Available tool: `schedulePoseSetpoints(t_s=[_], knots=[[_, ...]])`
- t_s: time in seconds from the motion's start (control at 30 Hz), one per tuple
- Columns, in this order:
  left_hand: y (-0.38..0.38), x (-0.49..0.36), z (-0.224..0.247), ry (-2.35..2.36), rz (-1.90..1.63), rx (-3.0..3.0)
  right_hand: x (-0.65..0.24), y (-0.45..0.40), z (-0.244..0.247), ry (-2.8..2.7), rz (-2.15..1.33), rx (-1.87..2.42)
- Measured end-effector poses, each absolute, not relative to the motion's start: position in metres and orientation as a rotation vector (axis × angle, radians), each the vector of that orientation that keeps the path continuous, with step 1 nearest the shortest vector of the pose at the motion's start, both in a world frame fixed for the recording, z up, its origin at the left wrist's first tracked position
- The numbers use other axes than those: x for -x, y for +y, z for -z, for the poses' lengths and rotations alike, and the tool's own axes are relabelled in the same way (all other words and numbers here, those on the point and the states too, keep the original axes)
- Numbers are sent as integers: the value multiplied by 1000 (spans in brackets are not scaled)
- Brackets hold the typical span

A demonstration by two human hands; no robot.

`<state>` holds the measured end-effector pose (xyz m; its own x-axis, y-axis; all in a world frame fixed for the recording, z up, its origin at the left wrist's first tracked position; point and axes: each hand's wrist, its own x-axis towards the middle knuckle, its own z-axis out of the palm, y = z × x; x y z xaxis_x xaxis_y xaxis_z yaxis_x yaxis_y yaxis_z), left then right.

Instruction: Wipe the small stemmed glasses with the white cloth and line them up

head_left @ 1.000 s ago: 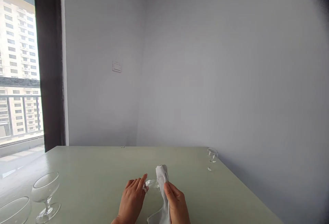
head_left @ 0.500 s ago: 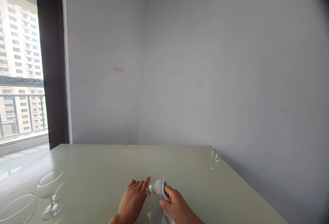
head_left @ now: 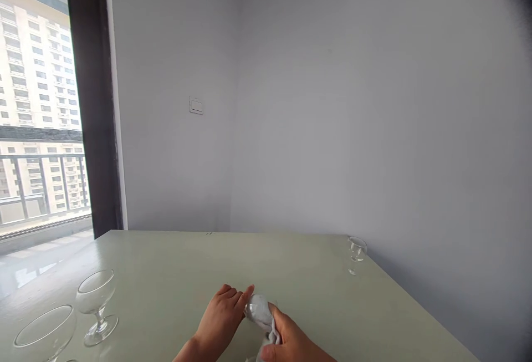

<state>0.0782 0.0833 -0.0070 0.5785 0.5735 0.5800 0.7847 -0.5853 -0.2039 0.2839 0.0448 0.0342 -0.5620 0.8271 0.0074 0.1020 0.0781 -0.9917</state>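
Low in the middle of the view, my left hand (head_left: 224, 315) is closed around the foot end of a small stemmed glass (head_left: 256, 307). Its stem is hidden behind the fingers, and the bowl lies tilted toward my right hand (head_left: 293, 337). A whitish cloth (head_left: 271, 335) is gripped in that hand and pressed against the bowl. White shows through the bowl, but I cannot tell how much cloth is inside. The cloth's lower end hangs toward the table.
At left on the pale green table (head_left: 187, 262) stand a stemmed glass (head_left: 97, 301) and a nearer one (head_left: 45, 331), cut off by the frame. Another small glass (head_left: 356, 251) stands near the far right edge. Grey walls (head_left: 311, 129) rise behind, with a window at left.
My right hand has shifted the cloth on the glass, so more of the bowl's surface shows. The cloth's hanging end is now bunched closer to the hand. The whole view has swung slightly left.
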Motion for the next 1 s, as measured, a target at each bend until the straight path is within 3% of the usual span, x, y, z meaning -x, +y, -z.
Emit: schedulePoseSetpoints(t_s=[0.17, 0.43, 0.73, 1.0], knots=[[81, -78, 1, -1104, 556, 2463, -280, 52, -16, -1930, -1219, 1054], [80, -82, -18, -976, 743, 2330, -275, 61, -8, -1030, -1768, 669], [77, -82, -12, -993, 681, 2362, -273, 65, -7, -1003, -1820, 672], [76, -90, -12, -907, 836, 2285, -276, 59, -14, -1088, -1777, 657]])
